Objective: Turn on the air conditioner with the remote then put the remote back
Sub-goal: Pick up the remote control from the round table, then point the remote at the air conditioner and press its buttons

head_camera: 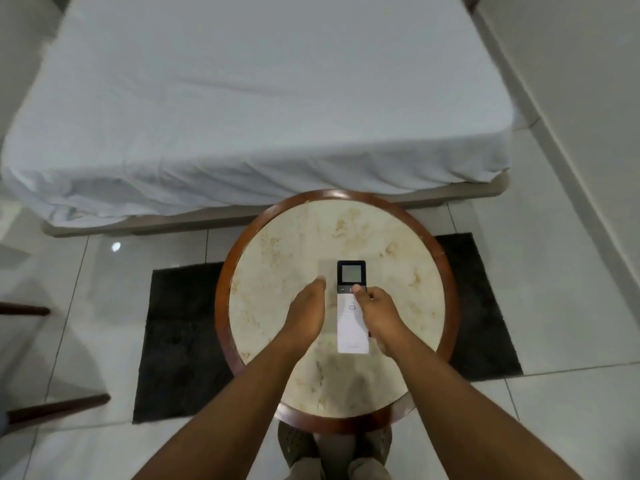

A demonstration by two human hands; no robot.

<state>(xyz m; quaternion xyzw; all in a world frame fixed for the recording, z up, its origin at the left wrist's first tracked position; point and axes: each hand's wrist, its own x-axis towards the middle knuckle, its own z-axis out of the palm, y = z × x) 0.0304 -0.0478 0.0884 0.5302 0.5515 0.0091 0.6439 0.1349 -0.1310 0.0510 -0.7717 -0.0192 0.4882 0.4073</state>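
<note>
A slim remote [352, 327], white with a dark top and a small grey screen, lies lengthwise over the round marble-topped table [277, 271]. My right hand [375, 311] grips its right side, thumb pressed on a button just below the screen. A faint shadow to the remote's left suggests it sits slightly above the tabletop. My left hand [306, 315] stands on its edge just left of the remote, fingers straight and holding nothing. No air conditioner is in view.
The table has a raised brown wooden rim [221, 289] and stands on a dark rug [180, 341] over glossy white tiles. A bed with a white sheet [242, 98] fills the far side. Dark wooden furniture legs [55, 407] show at left. My feet are under the table.
</note>
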